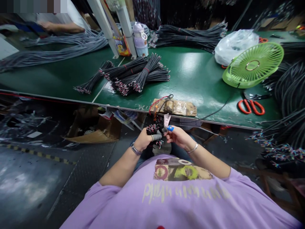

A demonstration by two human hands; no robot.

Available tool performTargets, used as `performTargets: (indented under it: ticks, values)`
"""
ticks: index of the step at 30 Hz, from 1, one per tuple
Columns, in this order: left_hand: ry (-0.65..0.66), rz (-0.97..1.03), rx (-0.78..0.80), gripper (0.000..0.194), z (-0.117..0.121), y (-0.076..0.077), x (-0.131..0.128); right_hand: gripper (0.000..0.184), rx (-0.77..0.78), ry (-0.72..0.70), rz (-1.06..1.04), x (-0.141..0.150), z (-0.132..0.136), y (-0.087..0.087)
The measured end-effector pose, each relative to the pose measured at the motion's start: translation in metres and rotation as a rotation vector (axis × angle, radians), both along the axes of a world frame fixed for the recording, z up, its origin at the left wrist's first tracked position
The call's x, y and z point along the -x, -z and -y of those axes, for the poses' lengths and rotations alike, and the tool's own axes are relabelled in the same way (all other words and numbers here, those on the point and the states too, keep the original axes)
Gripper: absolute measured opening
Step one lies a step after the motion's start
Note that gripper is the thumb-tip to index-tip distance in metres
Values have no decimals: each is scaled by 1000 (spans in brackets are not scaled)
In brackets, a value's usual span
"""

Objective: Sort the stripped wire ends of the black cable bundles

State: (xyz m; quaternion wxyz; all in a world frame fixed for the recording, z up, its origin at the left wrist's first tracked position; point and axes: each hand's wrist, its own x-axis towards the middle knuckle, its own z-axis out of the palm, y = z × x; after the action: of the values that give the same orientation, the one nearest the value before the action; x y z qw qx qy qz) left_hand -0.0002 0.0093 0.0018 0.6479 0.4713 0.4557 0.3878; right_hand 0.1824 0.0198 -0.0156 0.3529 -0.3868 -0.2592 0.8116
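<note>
My left hand (144, 139) is closed round a short bundle of black cables (152, 129) whose stripped coloured wire ends stick up from my fist. My right hand (177, 136) is pinched at those wire ends, with a blue cap on one fingertip, and seems to hold a small pale tool (166, 120). Both hands sit close together in my lap, just below the front edge of the green table (195, 76). A taped cardboard block with red and black wires (175, 107) lies on the table edge right above my hands.
Tied bundles of black cables (135, 74) lie mid-table. A green fan (254, 65), red scissors (251, 106) and a plastic bag (234, 44) are at right. More cables pile at far right. Another person's arm (59, 27) rests at back left. Cardboard boxes (92, 127) sit under the table.
</note>
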Motion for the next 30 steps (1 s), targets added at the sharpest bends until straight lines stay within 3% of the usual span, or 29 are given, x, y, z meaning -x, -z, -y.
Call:
performTargets:
  ticks: [7,9,12,16,20,23,25,30]
  values:
    - [97,-55,29,22,2,-4,4,31,-289,-170,284,-3,-2,-9]
    - [135,-43,35,22,2,-4,6,30,-350,-134,363,-2,-3,-6]
    - [140,-12,38,21,3,-5,7,32,-344,53,456,-3,-7,2]
    - [53,29,21,21,2,-9,8,35,-136,173,215,-7,-16,5]
    - [-44,82,-10,20,-2,-11,5,44,29,47,-69,-4,-26,-4]
    - [-78,124,-19,18,-7,-10,2,42,-27,-11,-100,3,-29,-8]
    - [-82,132,-26,17,-9,-10,0,41,-110,37,-58,9,-29,-6]
    - [-90,142,-34,17,-12,-13,-3,50,-373,340,147,20,-26,5]
